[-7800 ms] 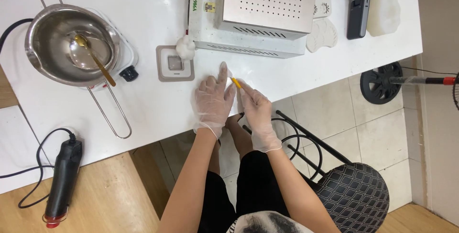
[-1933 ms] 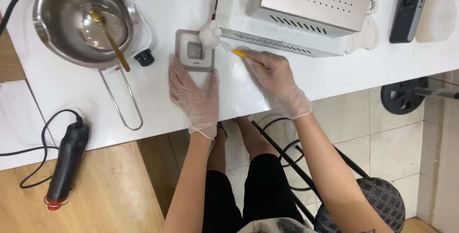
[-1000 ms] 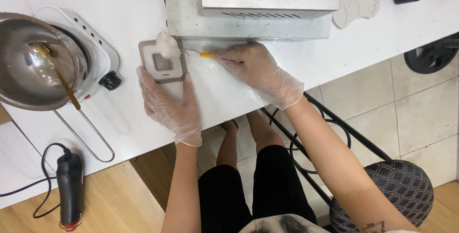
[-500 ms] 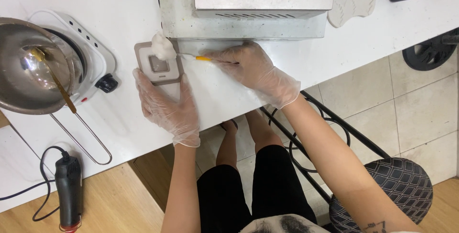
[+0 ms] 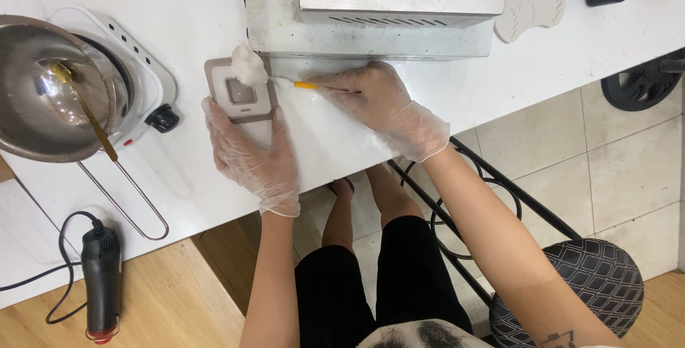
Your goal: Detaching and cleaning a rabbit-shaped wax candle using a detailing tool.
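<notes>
- While only the head view is on record, it shows both gloved hands over the white table (image 5: pixel 457 105), just in front of the metal box unit (image 5: pixel 378 5).
- Right hand (image 5: pixel 378 102): fingers pinched together on a thin yellow-handled tool (image 5: pixel 314 86), whose tip points left and meets the white lump (image 5: pixel 248 67).
- Left hand (image 5: pixel 250 152): lies flat with fingers spread, fingertips on the near edge of the small grey scale (image 5: pixel 240 91); it grips nothing.
- White lump sits at the far corner of the scale, beyond the left fingertips and left of the right hand, apart from both, reached only by the tool.
- Judgement on technique: keep the scale pinned by the left hand, work the tip with short light strokes, and brace the right wrist on the table so the lump does not slide off.
- Also present: steel pot (image 5: pixel 50 91) with spoon on a hot plate, far left; black heat gun (image 5: pixel 101 280) at the near-left edge.
</notes>
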